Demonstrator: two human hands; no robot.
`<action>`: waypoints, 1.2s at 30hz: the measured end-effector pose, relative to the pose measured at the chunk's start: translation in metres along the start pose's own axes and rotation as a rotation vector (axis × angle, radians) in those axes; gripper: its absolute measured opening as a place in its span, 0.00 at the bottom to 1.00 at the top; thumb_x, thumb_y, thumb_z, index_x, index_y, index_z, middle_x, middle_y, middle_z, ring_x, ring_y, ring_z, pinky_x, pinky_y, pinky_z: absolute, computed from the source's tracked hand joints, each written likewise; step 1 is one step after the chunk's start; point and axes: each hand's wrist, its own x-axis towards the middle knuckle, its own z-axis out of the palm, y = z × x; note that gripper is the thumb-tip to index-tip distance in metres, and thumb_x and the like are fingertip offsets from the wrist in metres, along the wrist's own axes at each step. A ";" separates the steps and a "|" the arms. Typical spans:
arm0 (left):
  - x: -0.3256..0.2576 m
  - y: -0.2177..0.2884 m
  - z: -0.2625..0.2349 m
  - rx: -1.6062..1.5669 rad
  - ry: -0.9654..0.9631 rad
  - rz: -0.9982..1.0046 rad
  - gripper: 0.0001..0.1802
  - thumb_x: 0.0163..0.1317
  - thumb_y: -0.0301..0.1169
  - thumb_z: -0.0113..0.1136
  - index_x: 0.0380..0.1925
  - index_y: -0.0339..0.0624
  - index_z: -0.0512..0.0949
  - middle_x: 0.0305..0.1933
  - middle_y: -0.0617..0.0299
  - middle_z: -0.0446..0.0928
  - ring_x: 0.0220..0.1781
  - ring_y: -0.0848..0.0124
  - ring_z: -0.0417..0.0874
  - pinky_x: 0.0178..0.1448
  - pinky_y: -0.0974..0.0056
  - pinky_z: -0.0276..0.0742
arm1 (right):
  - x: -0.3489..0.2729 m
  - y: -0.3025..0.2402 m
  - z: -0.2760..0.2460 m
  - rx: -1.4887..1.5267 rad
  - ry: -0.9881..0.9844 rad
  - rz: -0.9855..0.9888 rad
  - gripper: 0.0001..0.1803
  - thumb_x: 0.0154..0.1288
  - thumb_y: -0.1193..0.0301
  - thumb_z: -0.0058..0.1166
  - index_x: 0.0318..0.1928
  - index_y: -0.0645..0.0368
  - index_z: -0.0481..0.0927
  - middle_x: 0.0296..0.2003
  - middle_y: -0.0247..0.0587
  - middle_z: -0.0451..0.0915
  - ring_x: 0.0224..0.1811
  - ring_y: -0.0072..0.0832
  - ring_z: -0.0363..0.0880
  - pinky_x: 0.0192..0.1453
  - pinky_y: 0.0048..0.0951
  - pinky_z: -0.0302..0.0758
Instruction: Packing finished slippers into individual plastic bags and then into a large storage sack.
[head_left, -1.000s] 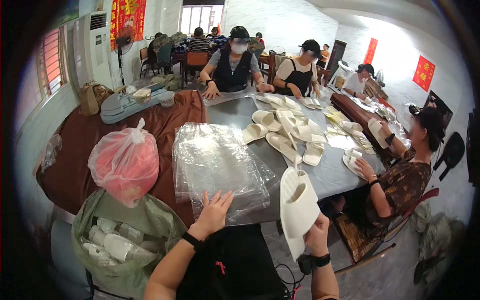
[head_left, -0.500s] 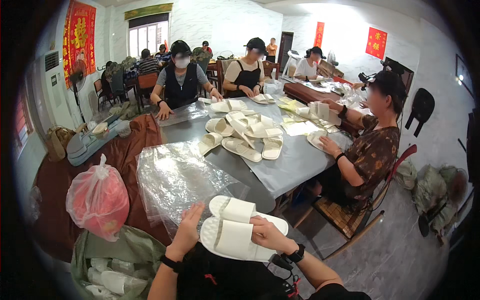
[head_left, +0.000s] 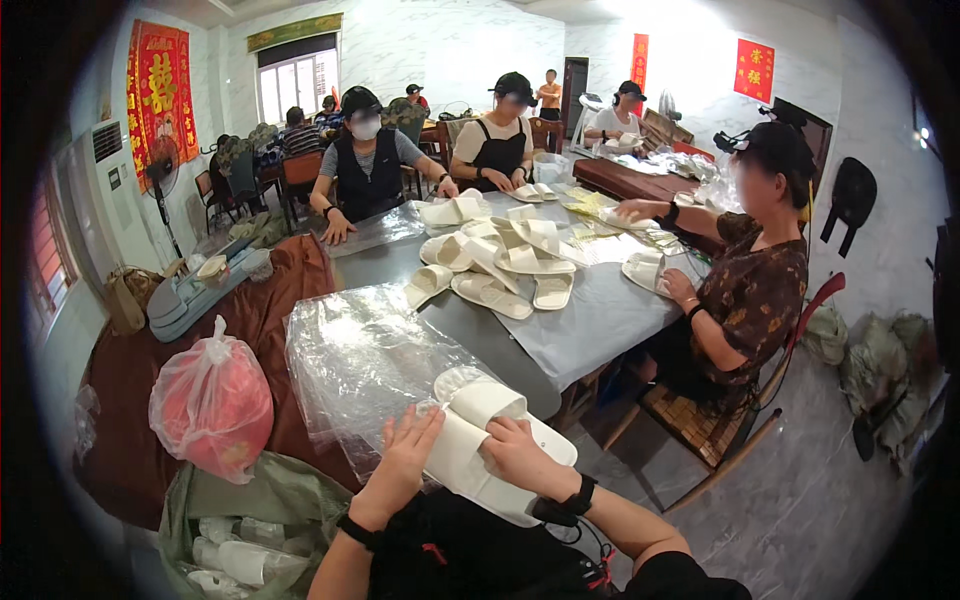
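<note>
My right hand [head_left: 522,460] grips a pair of white slippers at the table's near edge, its fingers tucked by the strap of the near slipper [head_left: 458,452]. The far slipper [head_left: 488,402] lies alongside, both toes pointing to the upper left. My left hand [head_left: 405,455] is laid flat with fingers stretched out, its fingertips at the toe side of the near slipper and over the edge of the clear plastic bags [head_left: 350,365]. Those bags lie flat in a stack under and left of the slippers. My left hand covers part of the near slipper's toe.
A pile of white slippers [head_left: 490,295] sits mid-table. Co-workers sit beyond and to the right, one with a hand on a slipper [head_left: 645,270]. At left are a knotted bag with pink contents [head_left: 212,405] and a green sack [head_left: 190,500] holding wrapped slippers.
The pair has shifted slightly right and up over the bags. My left hand has moved right, from beside the toes onto the near slipper. The co-worker at right has moved a hand off the slippers.
</note>
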 end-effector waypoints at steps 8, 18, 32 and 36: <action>-0.001 0.017 -0.001 -0.011 -0.060 0.085 0.44 0.54 0.13 0.47 0.76 0.42 0.61 0.81 0.54 0.58 0.83 0.44 0.51 0.82 0.33 0.38 | 0.017 -0.001 0.028 0.050 0.041 -0.003 0.13 0.54 0.78 0.59 0.43 0.62 0.80 0.47 0.46 0.77 0.58 0.46 0.73 0.55 0.49 0.71; -0.014 0.028 0.005 -0.032 -0.087 0.129 0.49 0.54 0.11 0.50 0.79 0.49 0.55 0.84 0.60 0.53 0.86 0.50 0.46 0.82 0.32 0.38 | 0.037 0.006 0.038 0.315 0.158 0.013 0.13 0.55 0.77 0.61 0.42 0.63 0.81 0.44 0.54 0.80 0.53 0.55 0.75 0.59 0.51 0.72; -0.021 0.024 -0.001 -0.027 -0.077 0.151 0.49 0.51 0.08 0.49 0.77 0.50 0.61 0.83 0.60 0.55 0.85 0.48 0.49 0.82 0.34 0.41 | 0.099 0.016 0.083 0.231 0.169 0.153 0.19 0.64 0.69 0.54 0.55 0.58 0.79 0.67 0.55 0.66 0.71 0.58 0.61 0.68 0.68 0.61; -0.009 0.022 0.005 0.072 -0.079 0.216 0.46 0.53 0.10 0.52 0.75 0.51 0.64 0.81 0.59 0.60 0.83 0.47 0.55 0.79 0.33 0.49 | 0.130 0.056 0.139 -0.335 0.102 0.298 0.12 0.67 0.64 0.53 0.47 0.52 0.84 0.56 0.47 0.76 0.63 0.48 0.72 0.63 0.64 0.66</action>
